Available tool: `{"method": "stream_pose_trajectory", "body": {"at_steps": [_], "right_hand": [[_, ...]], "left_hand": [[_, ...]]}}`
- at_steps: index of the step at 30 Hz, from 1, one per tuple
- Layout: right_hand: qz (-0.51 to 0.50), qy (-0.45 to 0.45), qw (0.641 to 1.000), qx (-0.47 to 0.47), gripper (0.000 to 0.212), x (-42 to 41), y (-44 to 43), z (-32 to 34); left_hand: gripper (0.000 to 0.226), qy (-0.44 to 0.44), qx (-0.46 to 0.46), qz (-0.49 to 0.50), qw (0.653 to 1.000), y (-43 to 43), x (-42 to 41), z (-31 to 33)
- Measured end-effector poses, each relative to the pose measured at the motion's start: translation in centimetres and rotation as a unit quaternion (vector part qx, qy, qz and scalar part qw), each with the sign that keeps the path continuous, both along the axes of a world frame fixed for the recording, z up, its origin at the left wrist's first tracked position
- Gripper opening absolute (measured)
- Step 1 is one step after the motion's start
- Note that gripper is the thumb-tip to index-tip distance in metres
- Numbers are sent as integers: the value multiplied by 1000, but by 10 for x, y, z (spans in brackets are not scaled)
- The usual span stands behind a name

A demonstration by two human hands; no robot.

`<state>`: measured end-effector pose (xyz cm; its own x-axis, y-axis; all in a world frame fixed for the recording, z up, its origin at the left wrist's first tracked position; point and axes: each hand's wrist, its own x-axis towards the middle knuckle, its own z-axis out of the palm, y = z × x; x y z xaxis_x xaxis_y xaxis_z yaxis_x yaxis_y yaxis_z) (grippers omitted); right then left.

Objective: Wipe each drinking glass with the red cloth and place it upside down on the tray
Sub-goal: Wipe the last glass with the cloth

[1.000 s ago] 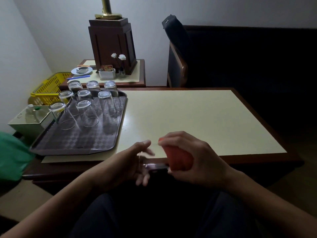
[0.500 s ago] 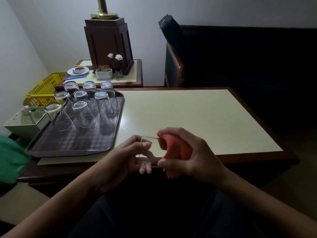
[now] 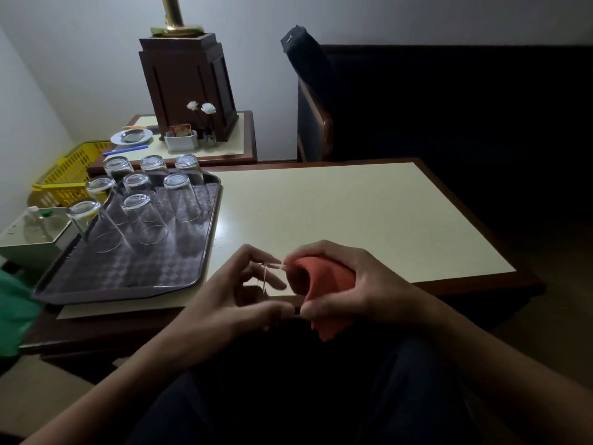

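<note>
A clear drinking glass [image 3: 271,279] lies sideways between my hands, just over the table's near edge. My left hand [image 3: 224,300] grips its base end with the fingers curled round it. My right hand [image 3: 349,284] holds the red cloth [image 3: 321,284] pressed over the glass's other end; that end is hidden by the cloth. On the left of the table stands a dark checked tray [image 3: 128,277] with several glasses [image 3: 144,220] upside down on its far half.
The cream-topped table [image 3: 353,213] has a dark wooden rim. Behind it stand a dark armchair [image 3: 314,123] and a side table [image 3: 224,146] with a lamp base, dishes and flowers. A yellow basket [image 3: 70,171] and a pale box [image 3: 35,232] sit left of the tray.
Both hands have risen slightly from below the table edge to its level. The glass has turned in my left hand while the cloth rubbed its end.
</note>
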<state>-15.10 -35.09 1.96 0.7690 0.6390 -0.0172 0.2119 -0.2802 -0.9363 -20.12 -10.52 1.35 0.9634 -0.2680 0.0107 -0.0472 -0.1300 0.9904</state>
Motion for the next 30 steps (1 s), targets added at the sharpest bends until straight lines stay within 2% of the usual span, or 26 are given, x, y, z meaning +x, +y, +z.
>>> {"method": "stream_pose_trajectory", "body": {"at_steps": [2, 3, 5, 7, 9, 11, 12, 14, 16, 19, 24, 27, 30], "right_hand": [[-1, -230, 973, -30, 68, -4, 3, 0], [0, -302, 953, -17, 69, -6, 6, -3], [-30, -357, 933, 19, 67, -10, 12, -12], [-103, -273, 954, 69, 63, -13, 19, -17], [-181, -73, 971, 135, 52, -15, 26, -18], [-227, 115, 946, 202, 47, -11, 30, -20], [-240, 156, 934, 212, 49, -9, 30, -22], [-256, 141, 935, 199, 44, -7, 30, -25], [-270, 73, 941, 192, 29, -7, 29, -30], [-274, 30, 942, 194, 22, -5, 24, -27], [-203, 110, 953, 198, 27, -5, 21, -13], [-232, 95, 950, 186, 23, -1, 17, -13], [-217, 90, 955, 179, 23, -1, 16, -7]], "left_hand": [[58, 115, -82, 60, 988, -10, 5, 1], [63, 187, -134, 84, 970, -12, 7, 1], [58, 296, -215, 95, 926, -13, 6, 1], [54, 334, -278, 74, 897, -16, 1, -3], [60, 311, -323, 66, 891, -23, -2, -11], [76, 235, -307, 104, 916, -30, -2, -16], [78, 176, -261, 137, 939, -31, -2, -17], [67, 41, -128, 197, 971, -26, -2, -15], [60, -42, -51, 204, 977, -17, -2, -12], [57, -73, -47, 173, 981, -7, -1, -8], [61, -93, -65, 124, 986, 4, 4, -9], [63, -99, -58, 122, 986, 5, 5, -10], [64, -98, -62, 102, 988, 6, 5, -10]]}}
